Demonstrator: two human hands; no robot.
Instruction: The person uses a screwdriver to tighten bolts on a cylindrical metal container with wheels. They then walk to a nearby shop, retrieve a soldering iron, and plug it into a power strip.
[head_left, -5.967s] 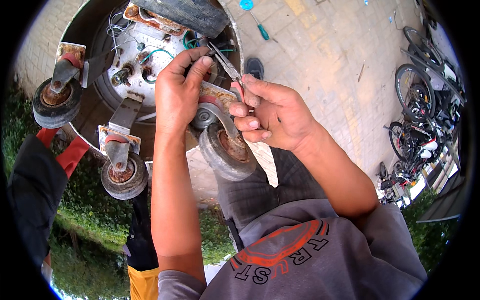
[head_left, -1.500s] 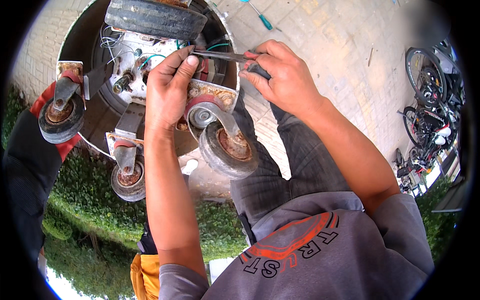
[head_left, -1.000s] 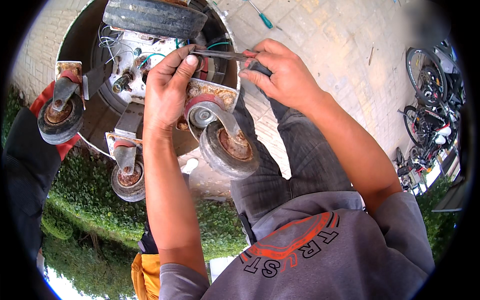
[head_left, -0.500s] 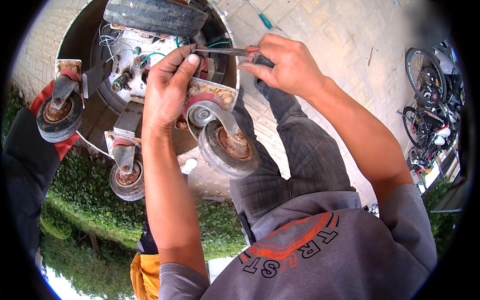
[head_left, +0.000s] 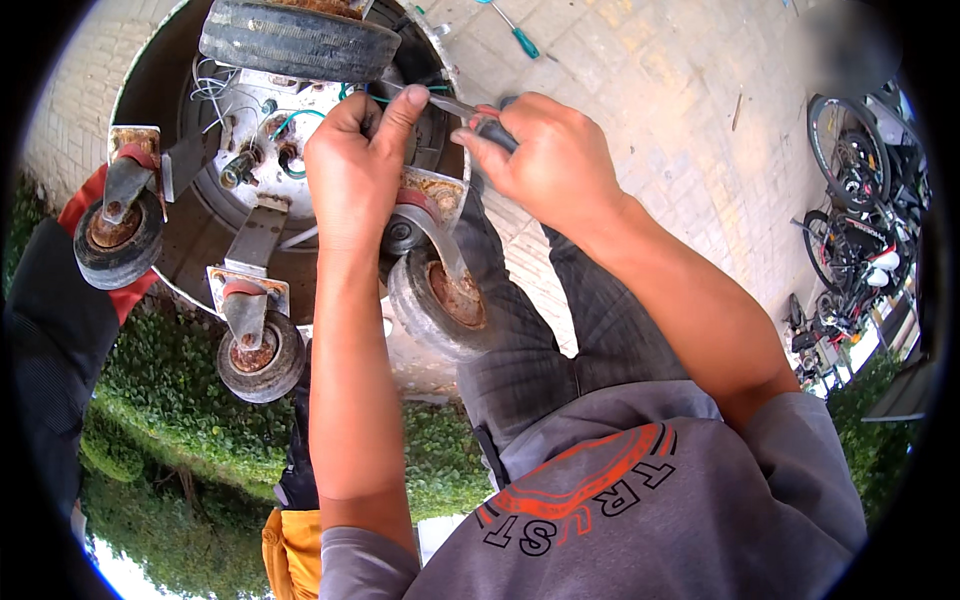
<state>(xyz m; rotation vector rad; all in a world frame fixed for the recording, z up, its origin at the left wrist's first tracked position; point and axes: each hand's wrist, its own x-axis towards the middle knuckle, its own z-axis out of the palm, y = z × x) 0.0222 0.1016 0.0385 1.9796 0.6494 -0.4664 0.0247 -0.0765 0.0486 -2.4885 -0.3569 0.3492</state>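
Note:
My right hand (head_left: 555,150) is closed around the dark handle of a knife-like tool (head_left: 452,104) with a flat metal blade. The blade points left to the thumb of my left hand (head_left: 365,160), which is closed with the fingers curled. What those fingers pinch is hidden, though a green wire (head_left: 345,92) passes just beside them. Both hands are over an upturned round metal machine base (head_left: 120,95) with a white inner plate, loose wires and fittings. A rusty swivel caster (head_left: 440,290) is bolted near my left wrist.
A large rubber wheel (head_left: 300,40) crosses the top of the base. Two more casters (head_left: 120,235) sit at its left and lower rim. On the paving lies a green-handled screwdriver (head_left: 525,42). Bicycles (head_left: 850,160) stand at right; people's clothed limbs (head_left: 60,300) show at left.
My left hand has moved right and slightly up, its thumb now nearer the tool. My right hand has shifted left and down, and the blade now slopes more. The view has moved slightly.

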